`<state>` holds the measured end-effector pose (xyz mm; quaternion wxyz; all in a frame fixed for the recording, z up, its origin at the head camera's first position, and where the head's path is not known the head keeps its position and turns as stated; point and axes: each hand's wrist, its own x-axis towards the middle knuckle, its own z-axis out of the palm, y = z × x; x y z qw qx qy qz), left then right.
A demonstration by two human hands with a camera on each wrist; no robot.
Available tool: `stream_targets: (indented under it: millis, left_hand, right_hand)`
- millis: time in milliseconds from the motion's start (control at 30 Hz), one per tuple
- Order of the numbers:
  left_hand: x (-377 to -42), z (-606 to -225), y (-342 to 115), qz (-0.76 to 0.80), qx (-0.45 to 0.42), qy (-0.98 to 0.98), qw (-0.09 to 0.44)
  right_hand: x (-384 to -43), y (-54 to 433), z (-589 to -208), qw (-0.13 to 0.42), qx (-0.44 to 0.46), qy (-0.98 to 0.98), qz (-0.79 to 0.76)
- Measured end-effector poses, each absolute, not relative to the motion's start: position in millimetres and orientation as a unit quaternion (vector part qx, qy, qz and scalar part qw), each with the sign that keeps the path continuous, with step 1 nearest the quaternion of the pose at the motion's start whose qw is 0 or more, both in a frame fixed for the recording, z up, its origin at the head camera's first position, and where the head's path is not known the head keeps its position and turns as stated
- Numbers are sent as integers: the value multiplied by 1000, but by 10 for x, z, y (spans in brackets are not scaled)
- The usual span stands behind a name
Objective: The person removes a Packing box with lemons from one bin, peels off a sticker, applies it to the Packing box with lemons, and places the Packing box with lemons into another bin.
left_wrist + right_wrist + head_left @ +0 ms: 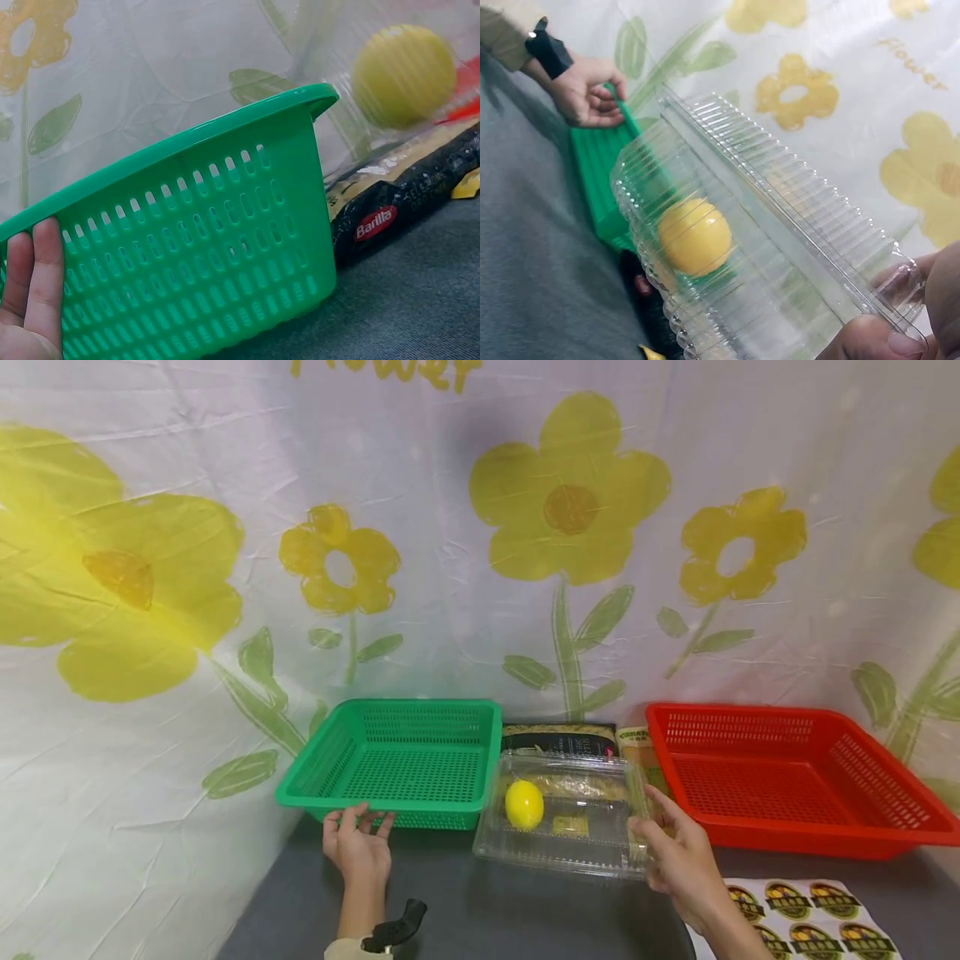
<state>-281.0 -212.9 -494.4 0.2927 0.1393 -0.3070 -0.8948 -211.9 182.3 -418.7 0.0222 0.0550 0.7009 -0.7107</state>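
My right hand (682,860) grips the right edge of a clear plastic clamshell box (592,847), thumb on the near side. Inside the box, toward its left end, lies a yellow lemon (524,805). In the right wrist view the box (780,202) is tilted and held off the table, with the lemon (695,237) showing through its ribbed wall. My left hand (360,843) holds the front rim of a green plastic basket (405,820), fingertips up under the rim in the left wrist view. The basket overlaps the box's left edge in the head view.
A red basket (795,835) stands at the right. Behind the box lie a black Barilla pack (558,739) and another printed bag (636,745). A sheet of round stickers (813,914) is at the front right. A flowered cloth (442,635) hangs behind the grey table (480,910).
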Motion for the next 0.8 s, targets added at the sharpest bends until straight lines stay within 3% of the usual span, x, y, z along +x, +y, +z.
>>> stream_targets:
  millis: [800]
  left_hand:
    - [-2821,-4967,-2123,-895,139,-301,299]
  right_hand:
    - [-1979,1930,-4660,21,78,721,-689]
